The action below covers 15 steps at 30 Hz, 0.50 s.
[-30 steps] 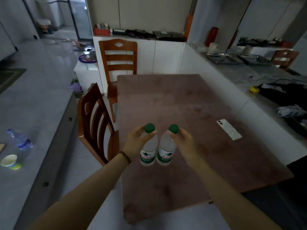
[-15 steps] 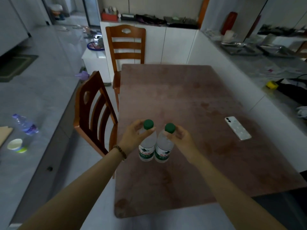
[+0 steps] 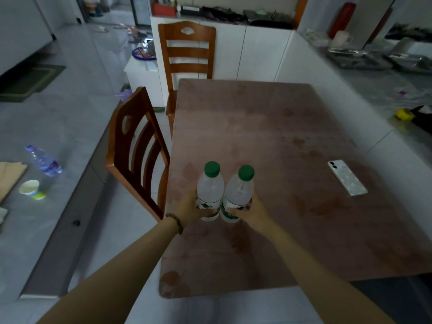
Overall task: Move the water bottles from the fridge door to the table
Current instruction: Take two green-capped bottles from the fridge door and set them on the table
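Observation:
Two clear water bottles with green caps stand side by side over the near left part of the brown table [image 3: 292, 136]. My left hand [image 3: 189, 208] wraps the lower body of the left bottle [image 3: 209, 188]. My right hand [image 3: 252, 209] wraps the lower body of the right bottle [image 3: 239, 191]. The two bottles touch each other and lean slightly apart at the caps. I cannot tell whether their bases rest on the table. The fridge is not in view.
A white phone [image 3: 347, 177] lies on the table's right side. One wooden chair [image 3: 138, 155] stands at the table's left edge, another [image 3: 187, 54] at its far end. On the left counter lie a bottle [image 3: 43, 160] and a paper cup [image 3: 31, 189].
Both hands slid down from the bottles' necks and caps to their lower bodies. The caps now stand free. The view has tilted further down over the table.

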Available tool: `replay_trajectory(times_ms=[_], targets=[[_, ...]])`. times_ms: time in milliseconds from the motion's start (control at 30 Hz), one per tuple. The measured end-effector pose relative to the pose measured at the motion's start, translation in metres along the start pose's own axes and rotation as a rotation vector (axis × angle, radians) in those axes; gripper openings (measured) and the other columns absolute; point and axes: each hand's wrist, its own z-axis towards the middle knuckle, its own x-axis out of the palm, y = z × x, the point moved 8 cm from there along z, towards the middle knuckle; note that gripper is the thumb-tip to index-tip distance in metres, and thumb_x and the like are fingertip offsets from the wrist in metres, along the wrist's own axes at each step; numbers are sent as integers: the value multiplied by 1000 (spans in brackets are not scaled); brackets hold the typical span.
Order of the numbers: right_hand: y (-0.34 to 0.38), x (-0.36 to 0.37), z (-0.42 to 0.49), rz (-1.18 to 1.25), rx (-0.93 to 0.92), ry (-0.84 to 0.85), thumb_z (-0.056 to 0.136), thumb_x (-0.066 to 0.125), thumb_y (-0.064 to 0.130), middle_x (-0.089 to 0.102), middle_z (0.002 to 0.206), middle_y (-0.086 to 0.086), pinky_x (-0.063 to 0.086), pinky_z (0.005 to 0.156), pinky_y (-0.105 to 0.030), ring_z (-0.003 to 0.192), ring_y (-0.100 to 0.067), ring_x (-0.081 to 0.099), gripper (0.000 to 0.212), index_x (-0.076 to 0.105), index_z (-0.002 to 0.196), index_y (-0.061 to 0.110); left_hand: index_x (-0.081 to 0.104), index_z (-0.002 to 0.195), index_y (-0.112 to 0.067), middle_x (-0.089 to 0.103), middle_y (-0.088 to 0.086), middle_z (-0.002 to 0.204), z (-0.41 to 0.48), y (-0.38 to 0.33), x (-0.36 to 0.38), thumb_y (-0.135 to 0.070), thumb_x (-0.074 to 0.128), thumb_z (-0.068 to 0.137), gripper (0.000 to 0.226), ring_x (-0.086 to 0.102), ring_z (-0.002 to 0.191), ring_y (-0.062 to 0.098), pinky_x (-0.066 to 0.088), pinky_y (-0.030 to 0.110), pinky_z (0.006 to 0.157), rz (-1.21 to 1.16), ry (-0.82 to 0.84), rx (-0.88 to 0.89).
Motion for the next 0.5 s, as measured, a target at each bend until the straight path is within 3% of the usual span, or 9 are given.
replay_trajectory(times_ms=[233,367,400,500], targets=[[-8,2,4,17,13,31,67,82,8,49,139,1,40,108,-46,129,-20,46,88,33,140,22,41,135,-9,51,7,136,-8,-5,1,-14,77,71,73,47,125,24,40,36,105,17,13,-3],[-10,0,-6,17,44,16,70,81,14,45,137,5,37,106,-33,128,-16,42,90,27,141,24,39,133,-5,48,11,135,-23,-14,5,-3,71,77,65,45,125,21,40,6,87,59,19,-21],[-12,-3,-11,-3,51,-8,70,81,19,41,142,4,35,106,-32,131,-16,39,91,25,142,25,35,136,-4,45,11,137,-30,-11,9,-1,67,80,65,43,125,19,37,4,87,86,29,-77],[-16,-20,-39,-42,73,-110,72,80,30,28,153,2,31,110,-34,138,-16,29,92,23,145,27,33,136,-3,46,12,135,-50,10,15,-12,63,85,60,45,124,27,38,23,89,177,72,-273]])
